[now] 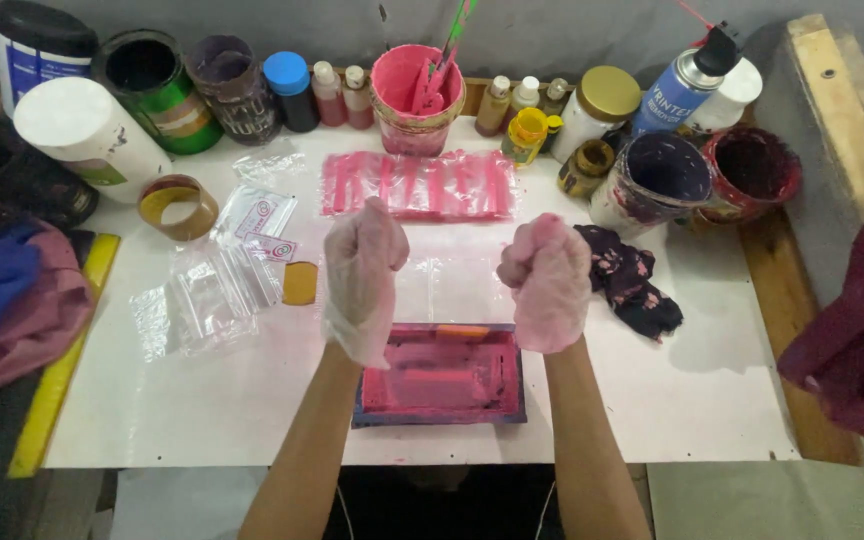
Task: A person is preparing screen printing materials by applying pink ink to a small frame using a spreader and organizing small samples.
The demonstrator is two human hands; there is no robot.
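Pink screen frame (442, 375) lies below both fisted gloved hands, untouched.

A small rectangular printing frame (442, 375) lies flat on the white table, near its front edge. Its mesh is coated in wet pink ink, its border shows dark purple, and an orange strip runs along its far edge.

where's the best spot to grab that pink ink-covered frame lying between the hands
Probably the two short side rails of the pink frame, one hand from each side. It lies flat, its middle is coated in wet-looking pink ink, and the gloved left hand and right hand already flank it.
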